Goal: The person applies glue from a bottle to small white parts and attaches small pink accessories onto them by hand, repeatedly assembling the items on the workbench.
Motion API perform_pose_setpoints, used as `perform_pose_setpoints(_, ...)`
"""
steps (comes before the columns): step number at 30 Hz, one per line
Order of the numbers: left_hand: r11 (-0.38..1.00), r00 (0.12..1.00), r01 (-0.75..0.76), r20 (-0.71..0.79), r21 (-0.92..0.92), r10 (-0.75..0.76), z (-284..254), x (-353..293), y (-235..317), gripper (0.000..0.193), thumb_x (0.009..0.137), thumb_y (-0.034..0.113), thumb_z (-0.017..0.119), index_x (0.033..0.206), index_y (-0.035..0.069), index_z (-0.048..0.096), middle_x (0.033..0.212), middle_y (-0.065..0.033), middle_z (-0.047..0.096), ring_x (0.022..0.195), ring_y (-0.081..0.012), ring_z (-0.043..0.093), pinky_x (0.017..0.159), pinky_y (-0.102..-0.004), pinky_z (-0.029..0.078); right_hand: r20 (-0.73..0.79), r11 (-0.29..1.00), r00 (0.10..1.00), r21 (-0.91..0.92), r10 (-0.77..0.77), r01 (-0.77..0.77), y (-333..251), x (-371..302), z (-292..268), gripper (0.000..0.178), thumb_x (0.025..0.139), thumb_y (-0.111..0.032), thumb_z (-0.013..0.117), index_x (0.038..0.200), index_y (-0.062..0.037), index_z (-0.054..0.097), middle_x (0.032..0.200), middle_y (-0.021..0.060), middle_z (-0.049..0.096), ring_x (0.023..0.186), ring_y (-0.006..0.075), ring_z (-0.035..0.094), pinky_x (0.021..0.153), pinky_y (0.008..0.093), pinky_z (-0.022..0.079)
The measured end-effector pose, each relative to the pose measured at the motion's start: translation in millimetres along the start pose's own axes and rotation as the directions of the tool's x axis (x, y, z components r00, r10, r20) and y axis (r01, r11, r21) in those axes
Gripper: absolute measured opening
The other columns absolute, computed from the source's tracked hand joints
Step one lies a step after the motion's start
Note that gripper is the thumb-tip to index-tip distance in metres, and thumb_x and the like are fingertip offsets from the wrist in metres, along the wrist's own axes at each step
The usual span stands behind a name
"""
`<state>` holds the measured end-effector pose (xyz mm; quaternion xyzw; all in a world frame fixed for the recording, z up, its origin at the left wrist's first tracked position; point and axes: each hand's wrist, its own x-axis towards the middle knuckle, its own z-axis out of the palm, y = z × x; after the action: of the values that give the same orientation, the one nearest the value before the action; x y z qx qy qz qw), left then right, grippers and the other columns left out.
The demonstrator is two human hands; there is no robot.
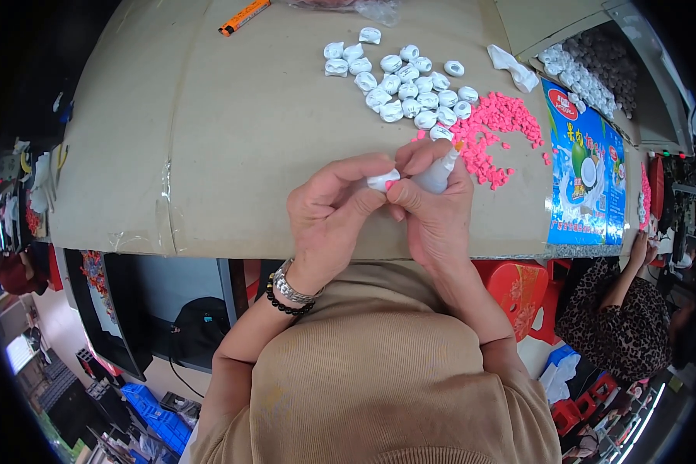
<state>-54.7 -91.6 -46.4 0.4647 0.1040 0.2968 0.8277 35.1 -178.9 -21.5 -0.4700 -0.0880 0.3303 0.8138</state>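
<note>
Above the near side of the table, my left hand [325, 213] pinches a small white rounded part [380, 182] between thumb and fingertips. My right hand [445, 216] is closed around a small whitish squeeze bottle [436, 178] with an orange tip pointing up and away. Its thumb and finger also meet at a tiny pink piece [390, 185], against the side of the white part. Just beyond my hands lies a spread of similar white parts [407, 91], several with dark markings. A heap of small pink pieces [499, 127] sits to their right.
An orange marker [244, 17] lies at the far left. A crumpled white scrap [513, 68] and a blue printed sheet [584, 174] are on the right, before an open box [595, 73] of white and dark parts. Another person [619, 309] sits at the right, near a red stool [516, 294].
</note>
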Motion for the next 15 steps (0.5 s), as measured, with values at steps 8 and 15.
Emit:
perform_pose_setpoints(8,0.971,0.994,0.092,-0.032,-0.223,-0.101,-3.6,0.2,0.2,0.030,0.090,0.005,0.060,0.118,-0.004,0.055,0.108,-0.0115,0.063,0.096,-0.0154,0.060,0.082,-0.0302,0.051,0.042,0.976,0.999,-0.214,-0.031,0.039,1.3,-2.0,-5.5,0.028,0.071,0.002,0.076,0.094,-0.0010,0.061,0.087,0.0065,0.062,0.071,0.0117,0.058,0.057,0.0231,0.046)
perform_pose_setpoints(15,0.999,1.000,0.010,0.010,0.033,-0.010,-5.9,-3.7,0.7,0.029,0.091,0.005,0.059,0.118,-0.004,0.055,0.115,-0.0096,0.060,0.102,-0.0118,0.057,0.088,-0.0265,0.047,0.272,0.636,0.841,-0.557,-0.468,0.534,3.9,1.4,-12.1,0.020,0.067,0.006,0.075,0.084,-0.0020,0.067,0.083,0.0080,0.063,0.076,0.0162,0.059,0.064,0.0257,0.047)
